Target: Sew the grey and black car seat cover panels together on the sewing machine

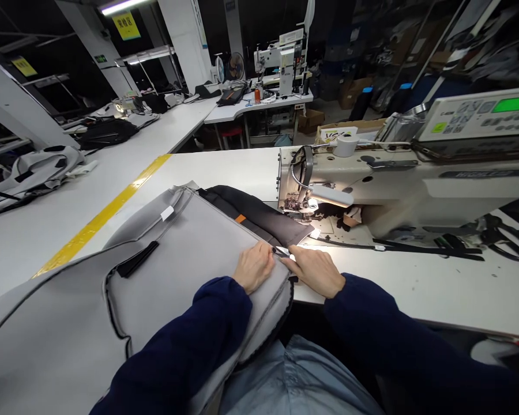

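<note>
A large grey fabric piece (199,242) with dark bound edges spreads across the table and down over my lap. Black fabric (246,207) with a small orange tab (240,218) lies along its far edge. My left hand (255,266) is closed on the grey piece near its right corner. Close beside it, my right hand (315,270) pinches the same corner, thumb and fingers together at the edge. Between the two hands shows a short dark strip with a bit of white. A white label (167,213) and a black strap (137,259) lie on the grey fabric.
Just beyond my right hand stands a sewing machine (393,190) with a lit lamp (331,195) by its needle area. Black scissors (508,239) lie at the right. Yellow tape (108,213) crosses the white table (233,167). Another sewing machine (285,66) stands farther back.
</note>
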The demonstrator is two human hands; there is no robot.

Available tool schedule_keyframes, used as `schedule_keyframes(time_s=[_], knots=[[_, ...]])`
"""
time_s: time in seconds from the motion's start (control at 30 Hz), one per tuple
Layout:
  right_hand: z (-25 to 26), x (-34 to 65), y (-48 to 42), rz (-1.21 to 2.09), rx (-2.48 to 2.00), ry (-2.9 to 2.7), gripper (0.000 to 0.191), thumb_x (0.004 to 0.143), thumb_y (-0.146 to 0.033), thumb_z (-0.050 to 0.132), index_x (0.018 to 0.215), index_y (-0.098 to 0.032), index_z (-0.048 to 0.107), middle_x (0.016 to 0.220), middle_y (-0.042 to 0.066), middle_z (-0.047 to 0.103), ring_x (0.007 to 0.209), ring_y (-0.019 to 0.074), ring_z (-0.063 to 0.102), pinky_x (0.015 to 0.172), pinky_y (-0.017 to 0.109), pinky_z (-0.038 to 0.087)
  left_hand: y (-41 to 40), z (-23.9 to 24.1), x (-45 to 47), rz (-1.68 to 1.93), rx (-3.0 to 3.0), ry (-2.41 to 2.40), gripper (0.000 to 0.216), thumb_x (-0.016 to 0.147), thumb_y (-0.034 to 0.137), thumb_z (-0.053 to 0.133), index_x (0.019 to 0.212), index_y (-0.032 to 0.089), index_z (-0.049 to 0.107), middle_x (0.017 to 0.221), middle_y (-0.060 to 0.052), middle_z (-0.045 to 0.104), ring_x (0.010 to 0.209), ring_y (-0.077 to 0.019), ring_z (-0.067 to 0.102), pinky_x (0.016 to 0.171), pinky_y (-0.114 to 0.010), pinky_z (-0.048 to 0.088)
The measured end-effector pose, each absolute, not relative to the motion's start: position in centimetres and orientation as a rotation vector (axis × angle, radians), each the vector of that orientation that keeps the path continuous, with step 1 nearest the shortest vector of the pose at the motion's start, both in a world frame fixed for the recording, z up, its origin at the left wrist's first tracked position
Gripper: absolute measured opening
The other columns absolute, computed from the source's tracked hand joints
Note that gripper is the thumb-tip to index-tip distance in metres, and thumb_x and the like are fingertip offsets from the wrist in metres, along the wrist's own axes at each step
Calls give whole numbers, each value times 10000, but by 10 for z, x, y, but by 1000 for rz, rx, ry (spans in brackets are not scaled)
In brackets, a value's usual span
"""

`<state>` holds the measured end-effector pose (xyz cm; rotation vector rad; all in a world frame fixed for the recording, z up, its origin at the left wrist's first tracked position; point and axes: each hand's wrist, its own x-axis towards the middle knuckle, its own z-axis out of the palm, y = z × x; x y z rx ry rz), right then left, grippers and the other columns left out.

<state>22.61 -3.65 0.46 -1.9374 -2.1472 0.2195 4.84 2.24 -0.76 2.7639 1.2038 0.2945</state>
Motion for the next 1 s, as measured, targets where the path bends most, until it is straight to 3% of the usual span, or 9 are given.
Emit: schedule_keyframes(time_s=[0.13, 0.23, 0.37, 0.53, 0.63, 0.8, 1.0], knots=[[-16, 225, -20, 952, -1516, -1636, 373, 808, -491, 594, 1001, -173, 576, 937, 33, 613, 820, 165, 562, 680, 260, 398, 20, 4, 50, 139, 2831, 1223, 174, 955, 247, 359, 962, 172, 516, 967, -39, 603, 839, -174, 605, 650, -283, 427], [-28, 220, -13, 1286, -1339, -1374, 395, 733, -493, 646, 917, -147, 601, 837, 18, 602, 717, 140, 530, 641, 256, 411, 19, 13, 53, -34, 2911, 1281, 209, 958, 284, 361, 977, 152, 521, 961, -74, 603, 814, -218, 621, 585, -295, 425], [-32, 217, -15, 1340, -1312, -1294, 388, 701, -508, 668, 782, -137, 594, 654, -14, 529, 580, 104, 440, 552, 244, 349, 17, 17, 58, -128, 2932, 1302, 198, 947, 256, 358, 965, 159, 529, 939, -79, 606, 789, -225, 623, 574, -292, 423], [-31, 215, -14, 1348, -1258, -1208, 357, 670, -472, 691, 769, -143, 597, 657, -15, 528, 598, 105, 430, 566, 244, 329, 16, 8, 62, 43, 2817, 1308, 174, 918, 234, 390, 940, 192, 558, 961, -50, 618, 824, -185, 598, 588, -254, 368], [-34, 215, -16, 1376, -1239, -1156, 343, 667, -458, 674, 782, -142, 600, 654, -9, 541, 591, 112, 442, 572, 252, 337, 33, 5, 54, 235, 2576, 1409, 171, 891, 247, 431, 828, 187, 577, 861, -30, 623, 774, -158, 565, 602, -247, 329], [-34, 221, -37, 1456, -1193, -1243, 278, 682, -399, 680, 739, -135, 615, 652, 5, 554, 620, 124, 461, 607, 264, 344, 69, 8, 24, 415, 2339, 1674, 334, 908, 174, 278, 690, 142, 529, 636, -20, 529, 615, -135, 473, 581, -250, 284], [-25, 222, -42, 1402, -1259, -1361, 256, 733, -384, 651, 792, -144, 584, 734, -7, 528, 660, 112, 433, 628, 251, 336, 35, 17, 33, 414, 2436, 1291, 359, 933, 422, 400, 712, 171, 530, 661, 24, 541, 603, -103, 471, 570, -221, 285]])
